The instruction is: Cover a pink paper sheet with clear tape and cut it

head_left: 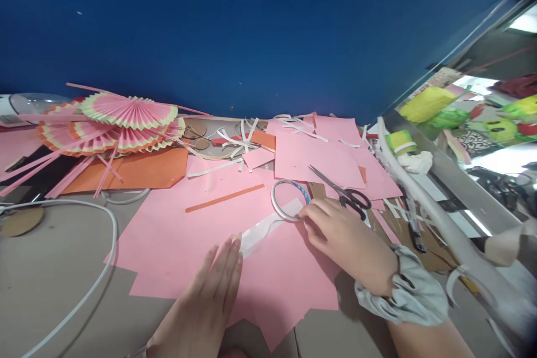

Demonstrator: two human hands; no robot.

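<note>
My left hand (210,296) lies flat on a large pink paper sheet (176,240), fingers stretched out, fingertips pressing the end of a white strip of tape (264,229). My right hand (348,243) is closed on the tape roll (287,201), a thin white ring with a blue inner edge, holding it at its right side. The strip runs from the roll down to my left fingertips. Black-handled scissors (342,193) lie just beyond my right hand on more pink paper.
Folded pink paper fans (121,117) sit at the back left above an orange sheet (138,170). White paper strips (235,142) lie scattered at the back. A white cable (104,224) loops at left. A blue wall stands behind; a glass case with colourful items is at right.
</note>
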